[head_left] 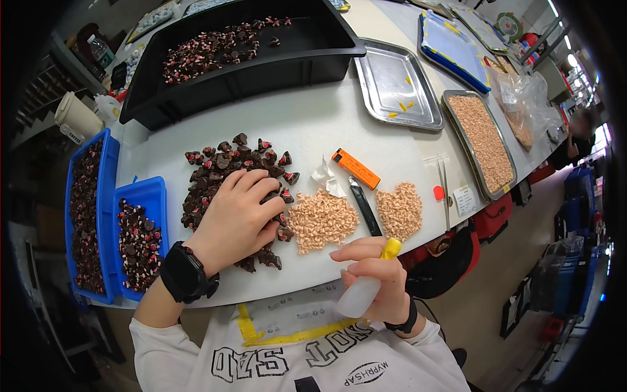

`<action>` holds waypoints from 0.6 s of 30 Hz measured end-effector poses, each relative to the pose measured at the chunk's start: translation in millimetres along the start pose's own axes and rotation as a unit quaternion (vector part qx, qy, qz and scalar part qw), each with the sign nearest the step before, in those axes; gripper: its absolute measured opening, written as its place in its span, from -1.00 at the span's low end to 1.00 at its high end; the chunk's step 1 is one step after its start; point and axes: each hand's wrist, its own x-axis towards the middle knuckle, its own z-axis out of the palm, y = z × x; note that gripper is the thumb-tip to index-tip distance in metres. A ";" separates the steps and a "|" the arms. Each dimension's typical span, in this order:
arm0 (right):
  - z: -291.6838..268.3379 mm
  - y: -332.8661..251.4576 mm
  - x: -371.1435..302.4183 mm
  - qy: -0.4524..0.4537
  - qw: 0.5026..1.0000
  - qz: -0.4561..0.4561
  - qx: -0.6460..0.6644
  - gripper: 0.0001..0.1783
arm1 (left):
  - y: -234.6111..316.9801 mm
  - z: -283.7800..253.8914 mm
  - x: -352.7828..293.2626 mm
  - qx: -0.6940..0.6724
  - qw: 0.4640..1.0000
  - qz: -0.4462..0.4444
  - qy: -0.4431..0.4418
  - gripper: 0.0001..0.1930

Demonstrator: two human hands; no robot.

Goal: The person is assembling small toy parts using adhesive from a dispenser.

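Note:
My left hand [236,215] lies palm down on a heap of small dark brown parts with red and white tips [225,163] on the white table, its fingers curled over the pieces. A black watch [186,273] sits on that wrist. My right hand [377,274] is at the table's near edge and grips a small translucent squeeze bottle with a yellow nozzle [366,287], nozzle up. Two piles of small beige pellets [322,219] [400,209] lie between my hands and beyond them.
A black-handled tool [364,206], an orange lighter [356,168] and tweezers [444,189] lie near the pellets. Blue bins of dark parts [138,245] stand left; a big black tub [228,49] behind. Metal trays [398,85] [483,140] and a blue lid [454,49] sit right.

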 end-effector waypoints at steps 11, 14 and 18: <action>58.8 -6.2 0.8 -0.133 0.955 0.028 -0.265 -0.73 | 0.2 -1.7 -4.5 -0.051 0.999 -0.014 0.013 -0.77; 69.4 -7.3 -5.7 -0.128 0.969 0.013 -0.212 -0.72 | 0.8 -2.6 -6.1 -0.064 0.998 -0.019 0.006 -0.75; 67.9 -4.7 -8.1 -0.153 0.983 0.011 -0.104 -0.71 | 3.9 -4.3 -5.2 -0.055 0.998 -0.004 -0.002 -0.74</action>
